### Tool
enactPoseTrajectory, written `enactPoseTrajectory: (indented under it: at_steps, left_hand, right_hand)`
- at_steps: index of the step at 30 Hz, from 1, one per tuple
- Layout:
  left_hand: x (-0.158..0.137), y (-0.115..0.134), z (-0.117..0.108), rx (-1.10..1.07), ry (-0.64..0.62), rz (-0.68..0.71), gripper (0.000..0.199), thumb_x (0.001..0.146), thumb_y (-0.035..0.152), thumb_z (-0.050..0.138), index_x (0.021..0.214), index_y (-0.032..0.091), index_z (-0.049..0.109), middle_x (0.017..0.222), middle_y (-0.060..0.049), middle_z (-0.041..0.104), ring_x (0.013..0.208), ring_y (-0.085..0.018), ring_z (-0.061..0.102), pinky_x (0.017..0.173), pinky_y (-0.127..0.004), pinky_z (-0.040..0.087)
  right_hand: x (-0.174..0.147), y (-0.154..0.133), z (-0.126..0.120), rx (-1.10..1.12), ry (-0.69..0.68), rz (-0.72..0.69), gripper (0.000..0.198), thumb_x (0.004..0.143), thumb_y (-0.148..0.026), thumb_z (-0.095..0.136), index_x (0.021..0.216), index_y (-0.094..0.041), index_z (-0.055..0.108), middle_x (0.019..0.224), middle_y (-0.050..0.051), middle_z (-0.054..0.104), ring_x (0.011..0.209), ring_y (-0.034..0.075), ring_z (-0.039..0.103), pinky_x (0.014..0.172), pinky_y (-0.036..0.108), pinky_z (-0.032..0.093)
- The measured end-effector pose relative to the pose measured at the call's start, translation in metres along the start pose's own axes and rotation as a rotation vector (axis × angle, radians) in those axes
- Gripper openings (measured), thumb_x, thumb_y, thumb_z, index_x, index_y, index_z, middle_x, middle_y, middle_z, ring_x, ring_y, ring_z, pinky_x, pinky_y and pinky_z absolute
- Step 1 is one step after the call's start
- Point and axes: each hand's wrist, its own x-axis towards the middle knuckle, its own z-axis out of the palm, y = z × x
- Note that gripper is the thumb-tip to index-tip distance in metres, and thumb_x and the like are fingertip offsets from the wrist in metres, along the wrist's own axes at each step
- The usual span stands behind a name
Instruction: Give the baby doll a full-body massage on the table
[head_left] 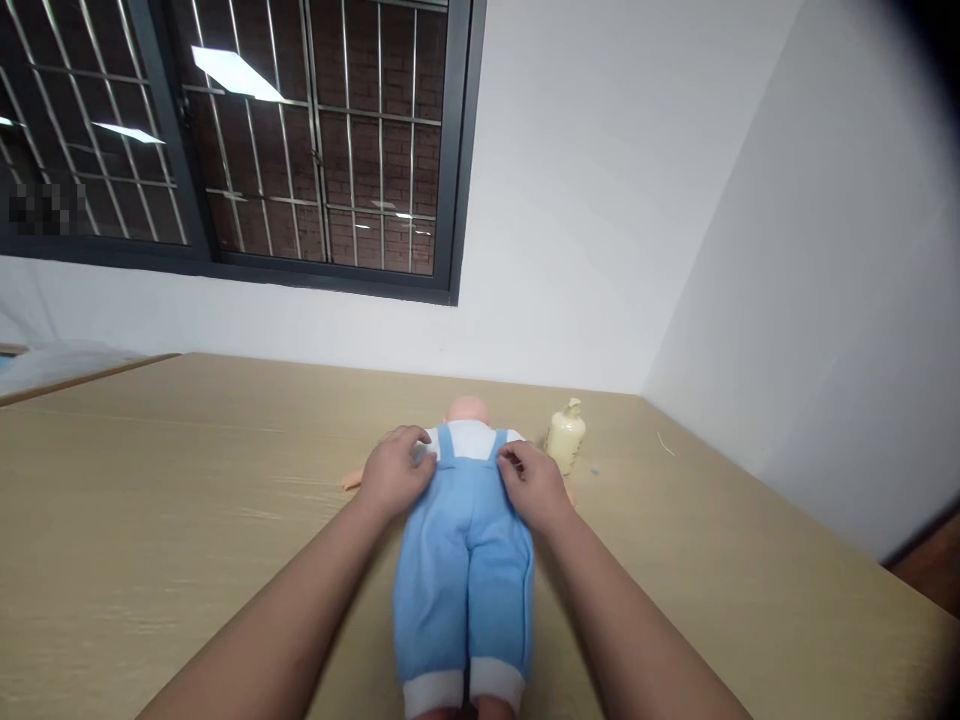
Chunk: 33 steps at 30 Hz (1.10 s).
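A doll (pixel 466 520) in light blue overalls and a white top lies stretched out on the table, its head at the far end and its legs towards me. Its face does not show. My left hand (pixel 397 465) rests at the doll's left-side sleeve, thumb and fingers curved but apart. On the other side, my right hand (pixel 532 480) has its fingers curled together against the blue overalls strap (pixel 498 445); the fingertips are partly hidden. One doll arm (pixel 351 481) sticks out past my left hand, and the other is mostly covered by my right hand.
A cream bottle-shaped object (pixel 565 438) stands just beyond my right hand. A thin pale strand (pixel 664 443) lies farther right on the wooden table (pixel 187 500). White walls (pixel 600 200) border the table at the back and right, with a barred window (pixel 322 140) above.
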Motion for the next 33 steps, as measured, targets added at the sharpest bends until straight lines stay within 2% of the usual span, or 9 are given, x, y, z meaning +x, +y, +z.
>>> enactPoseTrajectory:
  at_steps: [2,4,10,13,16,20,25,28,33]
  left_hand:
    - [-0.005,0.014,0.003,-0.004,-0.006,0.106,0.017,0.086,0.029,0.056,0.098,0.020,0.064,0.102,-0.006,0.068,0.100,-0.025,0.061,0.089,-0.035,0.045]
    - [-0.011,0.024,0.008,-0.003,-0.079,0.182,0.019,0.088,0.030,0.055,0.100,0.021,0.066,0.102,-0.005,0.069,0.099,-0.024,0.062,0.088,-0.034,0.044]
    - [-0.015,0.037,0.016,0.070,-0.219,0.200,0.021,0.088,0.028,0.052,0.082,0.022,0.071,0.085,-0.002,0.072,0.081,-0.020,0.063,0.069,-0.031,0.039]
    - [-0.011,0.038,0.010,0.102,-0.280,0.198,0.028,0.087,0.028,0.051,0.062,0.020,0.061,0.066,0.000,0.065,0.064,-0.017,0.057,0.059,-0.030,0.031]
    - [-0.009,0.039,0.009,0.094,-0.353,0.216,0.037,0.089,0.030,0.049,0.054,0.019,0.049,0.053,0.001,0.055,0.055,-0.015,0.049,0.056,-0.030,0.026]
    - [-0.013,0.042,0.016,0.153,-0.274,0.195,0.031,0.090,0.030,0.049,0.061,0.020,0.051,0.063,-0.001,0.059,0.062,-0.017,0.053,0.057,-0.030,0.027]
    - [-0.018,0.047,0.020,0.247,-0.106,0.358,0.014,0.089,0.024,0.051,0.078,0.020,0.059,0.082,-0.006,0.062,0.082,-0.022,0.056,0.071,-0.033,0.036]
    - [-0.018,0.046,0.020,0.236,-0.120,0.330,0.013,0.089,0.024,0.052,0.080,0.019,0.061,0.084,-0.006,0.063,0.083,-0.023,0.057,0.071,-0.034,0.037]
    - [-0.015,0.043,0.023,0.197,-0.224,0.269,0.020,0.091,0.026,0.050,0.075,0.021,0.060,0.077,-0.003,0.065,0.077,-0.021,0.059,0.067,-0.033,0.036]
  right_hand:
    - [-0.003,-0.008,0.006,-0.039,0.017,-0.135,0.022,0.091,-0.027,0.051,0.106,-0.023,0.066,0.104,0.006,0.067,0.101,0.022,0.059,0.091,0.035,0.044]
    - [-0.005,-0.014,0.011,-0.081,-0.031,-0.216,0.024,0.091,-0.025,0.052,0.109,-0.023,0.068,0.105,0.006,0.068,0.103,0.022,0.058,0.094,0.034,0.043]
    - [-0.005,-0.017,0.013,-0.211,-0.182,-0.150,0.019,0.091,-0.022,0.051,0.088,-0.024,0.070,0.087,0.002,0.070,0.087,0.018,0.060,0.078,0.029,0.039]
    - [-0.004,-0.021,0.008,-0.283,-0.260,-0.131,0.020,0.091,-0.023,0.050,0.077,-0.022,0.064,0.078,0.001,0.068,0.075,0.016,0.057,0.066,0.027,0.031]
    - [-0.005,-0.028,0.005,-0.364,-0.302,-0.137,0.021,0.092,-0.027,0.049,0.074,-0.021,0.060,0.071,0.001,0.065,0.065,0.015,0.052,0.059,0.029,0.023]
    - [-0.009,-0.033,0.008,-0.426,-0.262,-0.124,0.021,0.094,-0.028,0.046,0.077,-0.021,0.055,0.069,0.001,0.061,0.063,0.016,0.048,0.059,0.030,0.019]
    - [-0.013,-0.033,0.016,-0.421,-0.102,-0.187,0.010,0.091,-0.023,0.049,0.083,-0.020,0.054,0.083,0.004,0.060,0.080,0.019,0.051,0.070,0.030,0.030]
    - [-0.013,-0.033,0.018,-0.416,-0.064,-0.203,0.007,0.089,-0.022,0.051,0.086,-0.019,0.056,0.089,0.006,0.060,0.086,0.020,0.051,0.076,0.030,0.032]
    - [-0.008,-0.027,0.018,-0.385,-0.174,-0.142,0.013,0.090,-0.023,0.050,0.080,-0.020,0.058,0.080,0.002,0.062,0.076,0.017,0.053,0.068,0.029,0.029]
